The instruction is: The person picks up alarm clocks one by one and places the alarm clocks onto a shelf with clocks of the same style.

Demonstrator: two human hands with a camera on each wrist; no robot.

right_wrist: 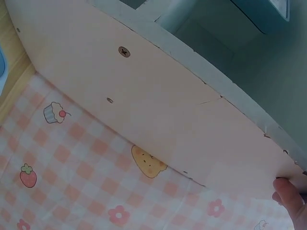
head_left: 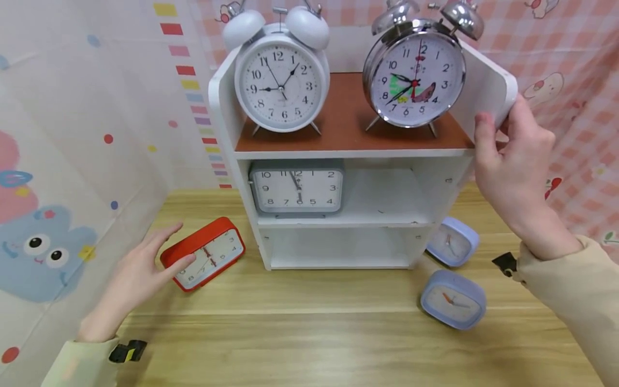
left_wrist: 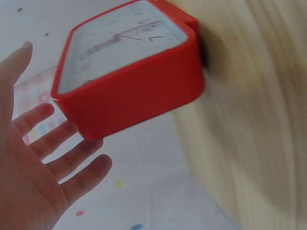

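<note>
From afar, I hold the left hand [head_left: 137, 271], fingers spread, the red clock [head_left: 217, 244] between thumb and forefinger, seemingly for its width. The right hand [head_left: 517, 161] pinches the white shelf [head_left: 338, 247] by its side, likely for steadiness.

Right hand [right_wrist: 293, 203] at edge of shelf side panel [right_wrist: 153, 110]

Panel pale, runs slantwise across view; one cross-head screw [right_wrist: 124, 51], front edge chipped along its length. Fingertip touches panel, lower right; rest of hand cut off. Upper right: corner of blue-grey case [right_wrist: 263, 17] inside shelf. Left: strip of wood surface [right_wrist: 10, 57], sliver of blue object [right_wrist: 1, 68]. Below: pink-checked cloth [right_wrist: 79, 167], strawberry and cupcake prints.
</note>
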